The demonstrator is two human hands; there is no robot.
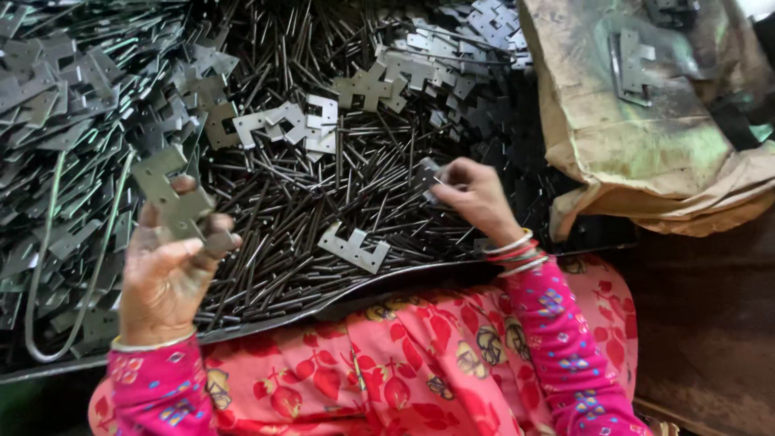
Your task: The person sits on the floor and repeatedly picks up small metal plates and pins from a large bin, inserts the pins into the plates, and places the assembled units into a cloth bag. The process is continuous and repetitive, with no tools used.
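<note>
Left hand (165, 270) raised above the near edge of the heap, fingers curled and pinched on a flat grey metal plate (173, 202) — notched outline, small punched holes, held tilted with its upper end pointing up and to the left. Thin bangle at that wrist, bright pink patterned sleeve (157, 387) below it.

Right hand (476, 198) further out over the middle of the heap, fingertips closed on a small dark metal piece (428, 173) — too small and dark to tell its shape exactly. Several red and white bangles (517, 252) stacked at this wrist.

Beneath both hands, a thick bed of thin dark metal pins (323, 210), lying criss-cross in every direction. On top of the pins, between the two hands, one loose pale notched plate (353, 249), flat, touching neither hand. Further back, a cluster of similar pale plates (291, 125), some overlapping. Off to the left, a deep pile of stacked grey plates (56, 97), with a bent loop of wire (40, 266) lying across its lower part.

At upper right, a worn, stained tan sack (646, 153), slumped just beside the pins, with one more notched plate (634, 69) resting on it. Lap in pink floral cloth (404, 363) along the bottom, just under the edge of the heap.
</note>
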